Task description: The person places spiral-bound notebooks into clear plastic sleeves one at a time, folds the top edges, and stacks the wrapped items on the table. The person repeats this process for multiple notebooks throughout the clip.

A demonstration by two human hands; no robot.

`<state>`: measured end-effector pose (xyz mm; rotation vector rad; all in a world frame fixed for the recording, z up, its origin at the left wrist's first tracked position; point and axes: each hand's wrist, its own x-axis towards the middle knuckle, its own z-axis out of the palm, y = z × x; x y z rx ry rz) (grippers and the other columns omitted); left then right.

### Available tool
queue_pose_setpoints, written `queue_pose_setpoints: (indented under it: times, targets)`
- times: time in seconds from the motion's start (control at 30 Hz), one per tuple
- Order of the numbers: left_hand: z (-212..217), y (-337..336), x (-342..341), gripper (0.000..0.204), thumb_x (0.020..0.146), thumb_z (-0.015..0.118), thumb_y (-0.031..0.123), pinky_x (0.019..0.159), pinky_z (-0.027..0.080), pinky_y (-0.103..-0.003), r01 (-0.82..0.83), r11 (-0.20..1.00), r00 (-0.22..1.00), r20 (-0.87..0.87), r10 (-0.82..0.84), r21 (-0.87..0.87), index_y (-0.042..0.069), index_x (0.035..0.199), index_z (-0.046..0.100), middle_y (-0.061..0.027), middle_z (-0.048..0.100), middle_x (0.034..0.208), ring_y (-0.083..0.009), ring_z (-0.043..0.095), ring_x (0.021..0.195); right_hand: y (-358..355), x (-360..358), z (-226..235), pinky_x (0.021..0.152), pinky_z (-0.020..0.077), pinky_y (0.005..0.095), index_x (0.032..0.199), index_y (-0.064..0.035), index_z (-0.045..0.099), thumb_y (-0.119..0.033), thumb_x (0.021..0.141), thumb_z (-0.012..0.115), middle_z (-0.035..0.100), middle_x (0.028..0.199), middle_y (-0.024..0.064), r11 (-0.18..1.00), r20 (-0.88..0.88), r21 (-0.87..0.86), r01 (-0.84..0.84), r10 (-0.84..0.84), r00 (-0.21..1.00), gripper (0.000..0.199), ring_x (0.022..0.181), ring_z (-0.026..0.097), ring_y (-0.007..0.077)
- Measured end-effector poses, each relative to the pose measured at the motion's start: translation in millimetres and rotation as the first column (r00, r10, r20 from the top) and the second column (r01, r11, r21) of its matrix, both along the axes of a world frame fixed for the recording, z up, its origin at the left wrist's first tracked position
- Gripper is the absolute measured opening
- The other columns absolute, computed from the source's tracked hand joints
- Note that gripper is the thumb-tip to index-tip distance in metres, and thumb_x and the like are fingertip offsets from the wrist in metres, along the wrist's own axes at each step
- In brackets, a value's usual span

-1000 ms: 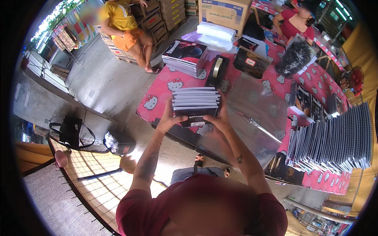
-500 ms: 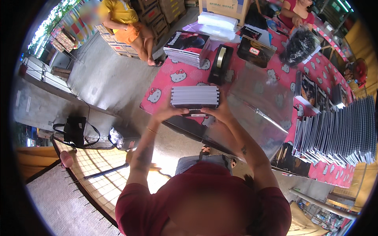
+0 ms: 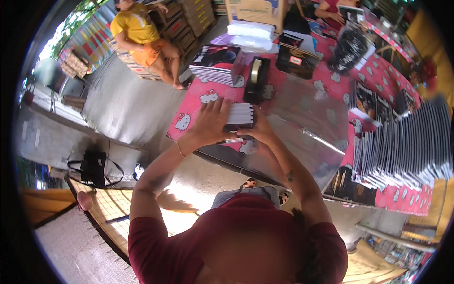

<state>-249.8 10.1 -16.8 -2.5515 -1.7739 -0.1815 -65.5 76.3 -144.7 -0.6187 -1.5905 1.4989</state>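
A small stack of spiral notebooks sits near the front edge of the table, white page edges facing up. Across its left part lies my left hand, fingers stretched out flat and hiding that end. My right hand grips the stack's right end, thumb along the near side and fingers behind. Just beyond stands a black tape dispenser with a roll of tape. To its left is a taller pile of notebooks with dark printed covers.
Clear plastic film covers the table's middle. A long row of notebooks stands at the right. Behind are white plastic packs, a carton and a black plastic bag. One person sits far left; another is across the table.
My left hand has moved from the stack's left end onto its top, fingers now stretched across it. My right hand stays at the right end. The view has shifted slightly.
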Motion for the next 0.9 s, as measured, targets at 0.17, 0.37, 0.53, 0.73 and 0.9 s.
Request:
queue_pose_setpoints:
  times: [0.17,0.37,0.53,0.73,0.9]
  targets:
    - [-5,9,-7,0.077,0.063,0.086,0.043,0.072,0.052,-0.046,0.14,0.987,0.99,-0.013,-0.139,0.08,-0.001,0.113,0.048,-0.0171,0.062,0.093,-0.0358,0.065,0.082,-12,8,20,0.098,0.0448,0.0347,0.134,-0.0018,0.043,-0.023,0.061,0.093,0.06,0.121,0.0099,0.966,0.137,0.253,0.06,-0.097,0.986,0.091,0.112,0.058,0.0228]
    - [39,8,40,0.065,0.067,0.088,0.031,0.071,0.055,-0.037,0.017,0.999,0.811,0.585,0.01,-0.041,-0.003,0.109,0.052,-0.0191,0.068,0.09,-0.028,0.069,0.082,-46,102,23,0.1,0.0411,0.0432,0.141,-0.0058,0.04,-0.028,0.067,0.089,0.054,0.13,0.0123,0.836,-0.112,-0.027,0.549,-0.548,0.829,0.092,0.125,0.047,0.0276]
    - [-60,40,90,0.059,0.077,0.082,0.031,0.084,0.05,-0.029,0.155,0.827,0.267,0.829,0.492,-0.541,-0.002,0.121,0.059,-0.0102,0.068,0.108,-0.0165,0.063,0.097,-91,188,-2,0.09,0.0429,0.0377,0.138,-0.0081,0.047,-0.044,0.074,0.081,0.054,0.127,0.0111,0.664,-0.047,-0.698,0.268,-0.415,0.908,0.081,0.117,0.05,0.0241]
    - [-122,71,190,0.059,0.078,0.078,0.045,0.077,0.053,-0.033,0.289,0.673,0.26,0.733,0.629,-0.681,-0.005,0.108,0.068,-0.0109,0.07,0.096,-0.0207,0.068,0.087,-61,292,-34,0.062,0.0427,0.0252,0.12,-0.0079,0.062,-0.047,0.078,0.077,0.055,0.094,0.001,0.514,0.242,-0.692,0.507,-0.496,0.834,0.059,0.077,0.056,0.0116]
    - [-157,102,217,0.086,0.068,0.067,0.075,0.077,0.053,-0.042,-0.134,0.823,0.702,0.534,0.472,-0.552,-0.007,0.094,0.071,-0.0207,0.071,0.086,-0.0337,0.07,0.088,-34,303,-38,0.05,0.0398,0.0214,0.103,-0.0059,0.065,-0.044,0.08,0.078,0.059,0.079,-0.001,0.521,0.32,-0.598,0.609,-0.541,0.778,0.046,0.064,0.053,0.0063]
